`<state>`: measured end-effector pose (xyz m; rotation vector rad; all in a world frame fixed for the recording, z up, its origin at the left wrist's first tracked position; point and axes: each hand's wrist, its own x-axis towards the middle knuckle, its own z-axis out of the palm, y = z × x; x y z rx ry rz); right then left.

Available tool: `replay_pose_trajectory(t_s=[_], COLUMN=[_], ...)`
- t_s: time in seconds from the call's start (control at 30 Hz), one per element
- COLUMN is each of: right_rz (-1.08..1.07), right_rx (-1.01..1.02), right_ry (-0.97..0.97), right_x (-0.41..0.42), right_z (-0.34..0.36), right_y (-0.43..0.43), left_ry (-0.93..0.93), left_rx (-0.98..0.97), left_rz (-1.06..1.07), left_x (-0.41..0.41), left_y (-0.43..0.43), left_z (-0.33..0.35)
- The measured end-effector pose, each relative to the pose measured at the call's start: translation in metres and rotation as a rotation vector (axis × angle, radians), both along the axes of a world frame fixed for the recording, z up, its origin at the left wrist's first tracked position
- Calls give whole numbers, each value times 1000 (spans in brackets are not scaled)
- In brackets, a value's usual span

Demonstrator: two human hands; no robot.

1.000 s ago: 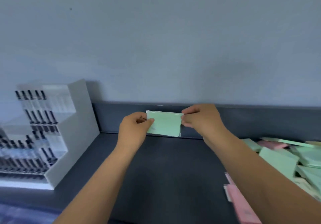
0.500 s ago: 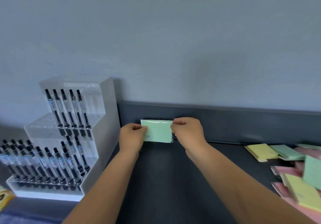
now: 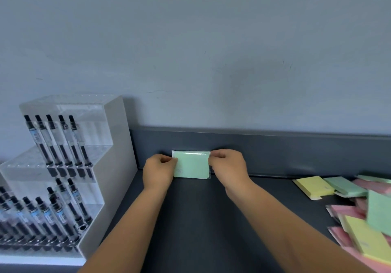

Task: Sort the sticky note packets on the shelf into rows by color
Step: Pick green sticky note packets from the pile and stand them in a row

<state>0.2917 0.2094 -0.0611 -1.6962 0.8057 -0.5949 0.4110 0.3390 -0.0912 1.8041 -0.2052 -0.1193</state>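
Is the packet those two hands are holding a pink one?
No, the packet held between the left hand and right hand is pale green.

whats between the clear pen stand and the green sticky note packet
In the head view, only the left hand, pinching the left edge of the pale green sticky note packet.

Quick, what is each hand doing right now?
Left hand: pinches the left edge of the green packet.
Right hand: pinches the same packet's right edge.
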Motion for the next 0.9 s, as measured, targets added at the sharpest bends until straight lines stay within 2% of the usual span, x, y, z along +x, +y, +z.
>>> replay_pose_trajectory(t_s=[0.27,0.43,0.63,0.8,0.9], right_rz=[11,12,-5,66,50], right_rx=[0,-59,-216,-443,-563], right_ry=[-64,-58,19,182,247], right_x=[0,-1,-13,-40,-61], right_z=[-3,-3,9,24,27], right_y=[2,3,2,-4,-19], left_ry=[57,43,-277,-667,-796], left_rx=[-130,-107,152,574,643], left_rz=[64,40,-6,-105,-179], left_x=[3,-2,-21,-50,-76], left_y=[1,8,15,-5,-29], left_z=[7,9,27,48,57])
